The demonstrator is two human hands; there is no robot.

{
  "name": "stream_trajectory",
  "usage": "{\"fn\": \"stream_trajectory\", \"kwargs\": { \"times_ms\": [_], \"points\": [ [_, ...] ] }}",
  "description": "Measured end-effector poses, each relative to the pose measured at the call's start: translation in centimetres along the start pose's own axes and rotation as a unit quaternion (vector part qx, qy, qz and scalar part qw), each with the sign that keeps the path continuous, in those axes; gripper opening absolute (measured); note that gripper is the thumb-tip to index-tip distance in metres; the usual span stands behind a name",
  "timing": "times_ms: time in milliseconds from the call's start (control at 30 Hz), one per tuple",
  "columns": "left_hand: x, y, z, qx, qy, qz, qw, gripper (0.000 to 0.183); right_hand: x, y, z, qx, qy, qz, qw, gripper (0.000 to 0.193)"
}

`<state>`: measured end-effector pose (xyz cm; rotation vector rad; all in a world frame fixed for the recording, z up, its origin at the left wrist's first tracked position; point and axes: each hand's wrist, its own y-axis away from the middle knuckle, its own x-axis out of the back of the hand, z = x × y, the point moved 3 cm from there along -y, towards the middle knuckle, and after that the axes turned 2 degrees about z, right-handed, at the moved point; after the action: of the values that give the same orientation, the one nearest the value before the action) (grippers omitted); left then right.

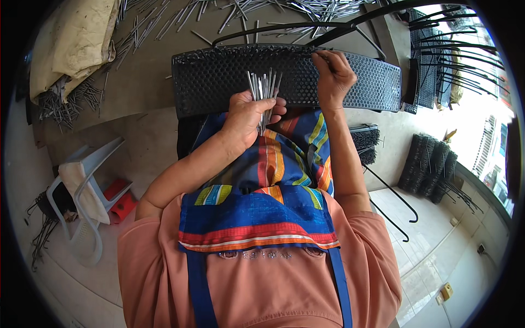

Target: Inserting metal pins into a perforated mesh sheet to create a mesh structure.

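Observation:
A long black perforated panel (219,82) lies across my lap, over a blue striped apron. My left hand (249,112) is shut on a bundle of thin metal pins (262,85) that fan upward over the panel's near edge. My right hand (333,74) rests on the panel's far edge, right of centre, pinching a single metal pin (321,54) at one of the holes.
Loose metal pins (262,11) litter the concrete floor beyond the panel. A cream sack (71,38) lies at the upper left. A grey plastic chair (87,186) stands at the left. Black wire frames (448,49) and stacked black panels (432,169) sit at the right.

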<state>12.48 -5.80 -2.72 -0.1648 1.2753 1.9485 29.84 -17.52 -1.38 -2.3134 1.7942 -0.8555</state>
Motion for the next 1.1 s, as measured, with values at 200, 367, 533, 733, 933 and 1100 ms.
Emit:
{"fn": "stream_trajectory", "kwargs": {
  "times_ms": [200, 367, 533, 733, 933, 1100],
  "points": [
    [-0.5, -0.5, 0.2, -0.015, -0.006, -0.008, 1.000, 0.013, -0.6, -0.5, -1.1, -0.003, 0.055, 0.005, 0.998, 0.010],
    [-0.5, -0.8, 0.4, 0.002, 0.001, -0.007, 1.000, 0.015, -0.4, -0.8, 0.0, -0.026, 0.064, 0.001, 0.998, 0.009],
    [-0.9, -0.9, 0.3, 0.003, 0.003, -0.009, 1.000, 0.017, -0.1, -0.2, 1.9, -0.083, -0.024, 0.010, 0.996, 0.011],
    [-1.1, -1.2, 0.2, 0.016, 0.027, -0.031, 0.999, 0.017, 0.5, 1.3, 0.0, -0.123, 0.013, 0.014, 0.992, 0.017],
    [-2.4, -0.6, -0.3, 0.031, 0.008, -0.064, 0.997, 0.019, -0.1, 3.8, -1.5, -0.398, -0.169, -0.234, 0.871, 0.003],
    [-1.5, -0.9, -0.7, 0.030, -0.016, -0.004, 0.999, 0.022, 1.8, 1.6, -0.7, -0.330, -0.223, -0.007, 0.917, 0.004]
  ]
}}
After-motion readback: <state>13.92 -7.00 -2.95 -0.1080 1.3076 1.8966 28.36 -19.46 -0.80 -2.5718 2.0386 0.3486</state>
